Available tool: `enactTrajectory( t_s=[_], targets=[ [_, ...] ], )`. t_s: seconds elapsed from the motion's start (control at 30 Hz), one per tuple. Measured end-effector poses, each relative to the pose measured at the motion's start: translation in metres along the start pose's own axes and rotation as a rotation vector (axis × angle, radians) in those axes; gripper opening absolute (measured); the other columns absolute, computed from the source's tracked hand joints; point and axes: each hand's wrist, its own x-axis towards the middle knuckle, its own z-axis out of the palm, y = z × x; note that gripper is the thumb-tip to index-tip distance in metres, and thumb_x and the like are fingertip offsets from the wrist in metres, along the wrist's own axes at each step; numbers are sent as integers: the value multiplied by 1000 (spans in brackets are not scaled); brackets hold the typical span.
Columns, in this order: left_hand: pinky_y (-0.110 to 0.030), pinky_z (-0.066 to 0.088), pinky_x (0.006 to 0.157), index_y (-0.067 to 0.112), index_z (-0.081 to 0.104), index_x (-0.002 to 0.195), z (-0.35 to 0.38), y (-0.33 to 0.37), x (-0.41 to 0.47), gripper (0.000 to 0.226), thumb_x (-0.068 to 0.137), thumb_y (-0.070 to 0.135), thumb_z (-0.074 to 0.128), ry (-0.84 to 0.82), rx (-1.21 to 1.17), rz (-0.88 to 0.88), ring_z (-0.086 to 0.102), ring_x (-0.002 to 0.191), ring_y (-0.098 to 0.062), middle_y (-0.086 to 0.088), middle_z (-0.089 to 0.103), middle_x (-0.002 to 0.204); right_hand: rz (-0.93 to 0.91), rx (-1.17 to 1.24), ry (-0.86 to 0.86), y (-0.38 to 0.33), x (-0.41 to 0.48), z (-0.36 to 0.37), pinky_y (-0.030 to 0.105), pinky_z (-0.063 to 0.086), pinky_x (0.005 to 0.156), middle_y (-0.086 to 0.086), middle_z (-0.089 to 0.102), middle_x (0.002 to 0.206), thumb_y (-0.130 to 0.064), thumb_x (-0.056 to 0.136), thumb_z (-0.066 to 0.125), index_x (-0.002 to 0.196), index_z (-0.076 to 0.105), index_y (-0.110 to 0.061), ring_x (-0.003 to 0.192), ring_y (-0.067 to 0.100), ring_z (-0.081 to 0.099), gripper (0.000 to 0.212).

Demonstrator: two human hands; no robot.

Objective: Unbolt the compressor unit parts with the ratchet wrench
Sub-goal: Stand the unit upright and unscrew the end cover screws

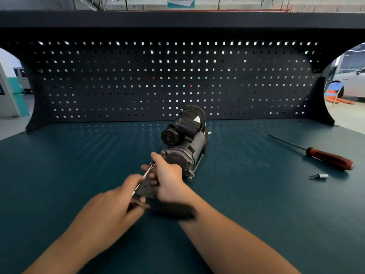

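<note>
A dark compressor unit (pixel 186 139) lies on the green bench top, its round end cap facing me. My right hand (pixel 167 178) grips the head end of the ratchet wrench (pixel 146 175) right at the cap's left edge, thumb stretched toward the unit. A grey metal plate (pixel 147 187) shows between my two hands. My left hand (pixel 120 202) curls around the wrench's thin shaft lower down. The black handle (pixel 173 211) is blurred beneath my right wrist. The bolt under the wrench head is hidden by my fingers.
A long screwdriver with a red and black handle (pixel 327 158) lies at the right of the bench. A small socket bit (pixel 320 176) rests just in front of it. A black pegboard (pixel 177 80) closes the back of the bench.
</note>
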Motion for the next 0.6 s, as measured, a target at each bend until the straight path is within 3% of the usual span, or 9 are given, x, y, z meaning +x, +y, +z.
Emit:
enactTrajectory(
  t_s=[0.1, 0.17, 0.27, 0.37, 0.5, 0.53, 0.6],
  targets=[
    [-21, 46, 67, 42, 21, 123, 6, 2, -1, 39, 89, 48, 40, 16, 173, 79, 61, 82, -7, 20, 57, 92, -39, -38, 15, 1, 2, -2, 15, 30, 33, 4, 62, 52, -22, 89, 60, 66, 51, -7, 27, 5, 36, 29],
    [-25, 47, 65, 41, 19, 125, 8, -1, 2, 46, 87, 48, 44, 72, 41, 21, 61, 77, -9, 19, 59, 82, -48, -18, -5, 0, 2, -2, 13, 31, 34, 2, 60, 45, -20, 91, 58, 67, 51, -6, 27, 6, 39, 28],
    [-32, 47, 63, 29, 43, 109, 10, -1, 5, 37, 82, 56, 44, 149, -317, -122, 55, 57, -6, 10, 58, 59, -46, 15, -32, -1, 2, -2, 13, 39, 44, -2, 59, 40, -18, 92, 55, 71, 52, -5, 34, 8, 44, 25],
    [-28, 36, 48, 13, 62, 90, 9, 5, 12, 61, 89, 62, 26, 84, -714, -358, 39, 36, -8, 0, 49, 43, -32, 23, -33, -1, 2, -1, 14, 32, 35, -3, 61, 43, -19, 94, 53, 77, 53, -7, 28, 3, 39, 21],
    [-15, 21, 31, 2, 59, 85, -3, -1, 18, 64, 91, 58, 28, -86, -1527, -757, 21, 26, -7, 3, 32, 39, 2, 97, -81, 0, 2, 1, 14, 32, 35, -2, 64, 48, -21, 96, 49, 80, 51, -9, 31, 3, 41, 20],
    [-12, 20, 30, 3, 58, 84, -6, -2, 19, 60, 91, 56, 31, -105, -1623, -778, 20, 24, -6, 4, 29, 38, 5, 95, -88, 0, 2, 1, 14, 33, 36, -2, 65, 50, -21, 97, 48, 81, 51, -9, 32, 3, 42, 20],
    [-12, 20, 29, 2, 58, 84, -7, -4, 19, 55, 92, 51, 35, -120, -1598, -713, 20, 25, -5, 4, 31, 39, 7, 78, -93, -1, 2, 1, 13, 33, 35, -2, 66, 50, -21, 97, 47, 81, 52, -9, 31, 4, 43, 21]
  ],
)
